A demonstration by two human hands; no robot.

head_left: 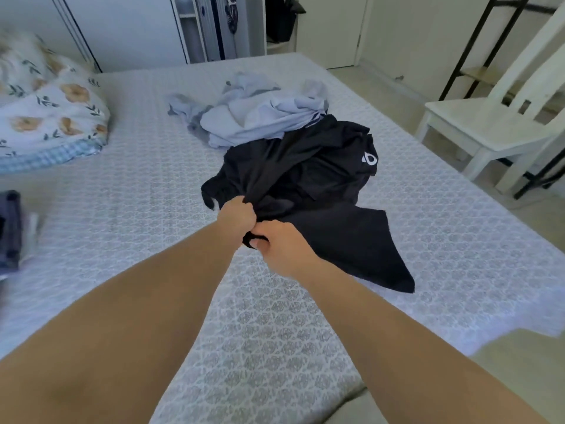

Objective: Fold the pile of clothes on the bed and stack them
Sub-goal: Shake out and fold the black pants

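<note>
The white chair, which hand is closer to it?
Right. The right hand grips the black garment on the side toward the white chair; the left hand grips just beyond it.

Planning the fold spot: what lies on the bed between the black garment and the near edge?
Nothing visible. Both hands, left and right, grip the black garment, and the bed between it and the near edge is bare sheet. The pale clothes lie behind it.

We see both hands gripping a bunched black garment on the bed: left hand and right hand touching; pale blue clothes heaped beyond.
</note>
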